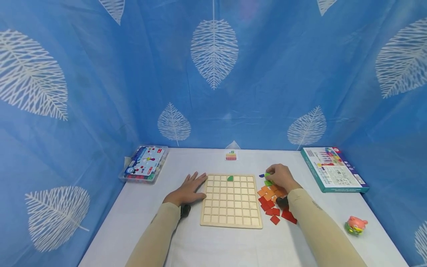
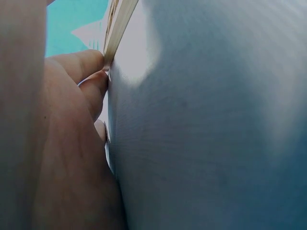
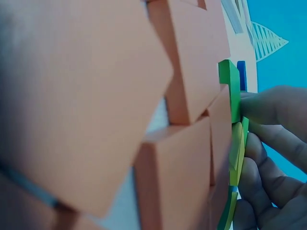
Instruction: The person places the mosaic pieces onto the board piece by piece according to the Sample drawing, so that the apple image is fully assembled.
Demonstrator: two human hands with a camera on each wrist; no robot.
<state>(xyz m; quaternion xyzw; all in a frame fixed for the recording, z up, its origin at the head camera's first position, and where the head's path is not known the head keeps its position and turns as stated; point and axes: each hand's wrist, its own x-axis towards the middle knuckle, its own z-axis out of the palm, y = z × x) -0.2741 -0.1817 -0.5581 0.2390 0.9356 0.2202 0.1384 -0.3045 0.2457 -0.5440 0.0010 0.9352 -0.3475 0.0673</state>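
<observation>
A wooden grid board (image 1: pixel 230 207) lies in the middle of the white table, with one green tile (image 1: pixel 230 178) in its top row. My left hand (image 1: pixel 199 185) rests flat on the table, its straight fingers (image 2: pixel 84 72) touching the board's left edge (image 2: pixel 117 21). My right hand (image 1: pixel 270 173) is to the right of the board and pinches a green tile (image 1: pixel 267 174) at the far end of a pile of orange and red tiles (image 1: pixel 271 205). In the right wrist view its fingers (image 3: pixel 273 108) lie on green tiles (image 3: pixel 229 84) beside orange tiles (image 3: pixel 96 96).
A small blue piece (image 1: pixel 261 175) lies by the green tiles. A picture card (image 1: pixel 231 155) sits at the back of the table, a clear plastic case (image 1: pixel 145 164) at the left, a printed box (image 1: pixel 333 169) at the right, and a small toy (image 1: pixel 355 225) near the right front. Blue cloth walls surround the table.
</observation>
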